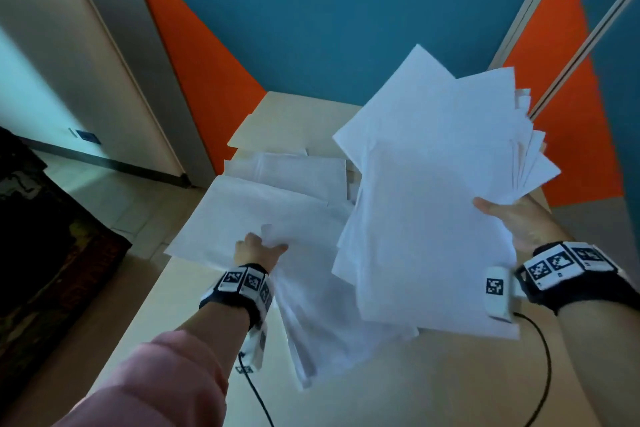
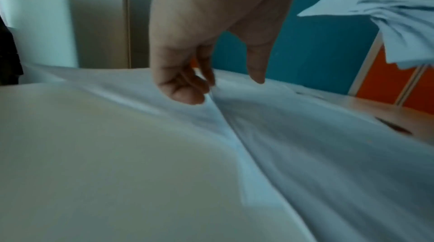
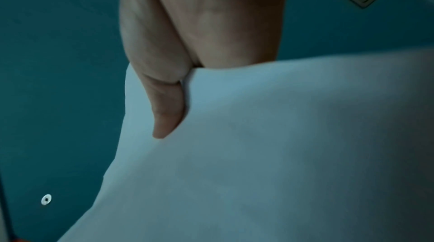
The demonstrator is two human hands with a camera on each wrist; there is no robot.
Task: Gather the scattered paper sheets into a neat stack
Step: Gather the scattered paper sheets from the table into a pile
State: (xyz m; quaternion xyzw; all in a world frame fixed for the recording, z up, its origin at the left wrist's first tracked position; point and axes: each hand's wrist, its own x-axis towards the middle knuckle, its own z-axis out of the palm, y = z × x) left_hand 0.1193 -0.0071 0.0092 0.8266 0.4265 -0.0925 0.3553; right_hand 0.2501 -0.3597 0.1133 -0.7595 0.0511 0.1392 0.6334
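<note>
My right hand holds up a thick, fanned bundle of white sheets above the table's right side, thumb on top and fingers hidden beneath. The same bundle shows at the upper right of the left wrist view. My left hand pinches a white sheet lying on the table's left side; its fingers gather a fold in the paper. More loose sheets lie overlapping farther back and under the raised bundle.
The light wooden table runs away from me toward a teal and orange wall. A dark piece of furniture stands on the floor at left. Black cables trail from both wrist bands across the near table.
</note>
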